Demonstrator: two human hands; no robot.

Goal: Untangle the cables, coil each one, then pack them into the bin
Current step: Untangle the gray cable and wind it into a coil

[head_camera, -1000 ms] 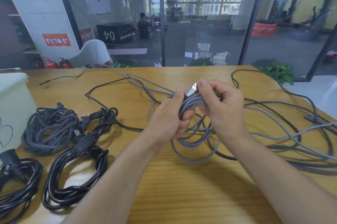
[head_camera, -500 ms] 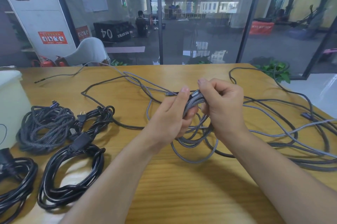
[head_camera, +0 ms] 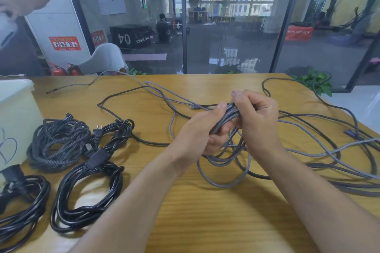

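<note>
Both hands, left hand (head_camera: 202, 129) and right hand (head_camera: 257, 117), grip the grey braided coil (head_camera: 225, 118) above the worktop (head_camera: 205, 211); its silver plug, exposed a second ago, is now tucked in, nearly finishing this coil.

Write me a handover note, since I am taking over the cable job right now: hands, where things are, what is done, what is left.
Left hand: grip around the gathered loops of the grey braided cable.
Right hand: grip on the same bundle at its top.
Lower loops hang onto the wooden table.
Done: a braided coil and two black power cord coils lie at left beside the white bin.
Left: finish this coil, untangle the loose cables at right, coil them, pack all into the bin.
</note>
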